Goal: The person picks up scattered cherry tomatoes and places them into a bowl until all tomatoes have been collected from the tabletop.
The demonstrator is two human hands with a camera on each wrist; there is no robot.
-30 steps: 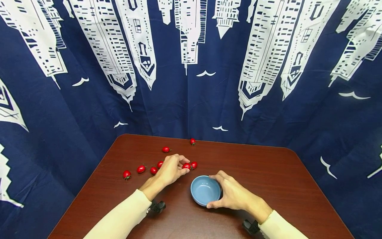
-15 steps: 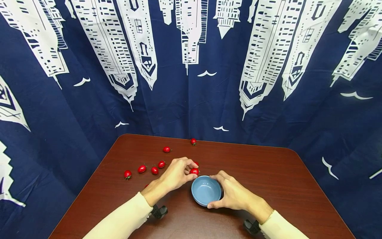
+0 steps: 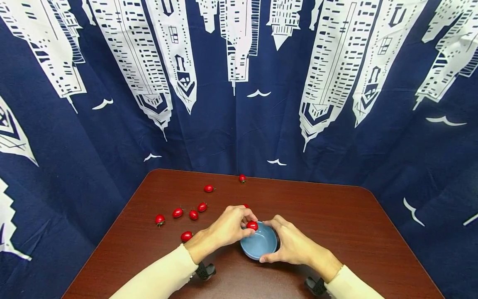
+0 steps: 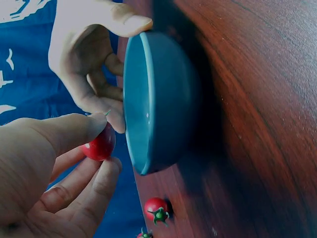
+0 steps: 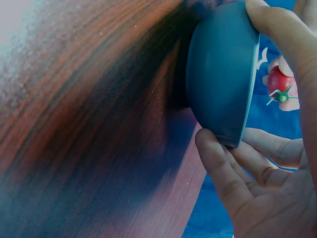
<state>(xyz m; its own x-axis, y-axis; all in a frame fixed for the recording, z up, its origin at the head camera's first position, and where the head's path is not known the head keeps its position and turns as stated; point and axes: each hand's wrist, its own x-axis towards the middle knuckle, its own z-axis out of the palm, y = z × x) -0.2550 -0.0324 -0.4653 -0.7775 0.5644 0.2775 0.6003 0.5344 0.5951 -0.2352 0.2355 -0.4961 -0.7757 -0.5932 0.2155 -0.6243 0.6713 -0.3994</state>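
Observation:
Between thumb and fingertips my left hand pinches a red cherry tomato with a green stem. In the head view that tomato overlaps the upper left part of a small blue bowl. Both wrist views show it just above the bowl's rim. My right hand grips the bowl from the right, thumb at the near rim and fingers at the far side. The bowl's visible inside holds nothing. Partly hidden behind my left hand, another cherry tomato lies on the table.
Several more cherry tomatoes lie on the brown wooden table: one by my left wrist, a loose group to the left, and one near the back edge. A blue curtain with white buildings hangs behind.
My left hand has carried the pinched tomato right and toward me, from the table to over the bowl's rim. A tomato by the left wrist has come into view. The right hand stays on the bowl.

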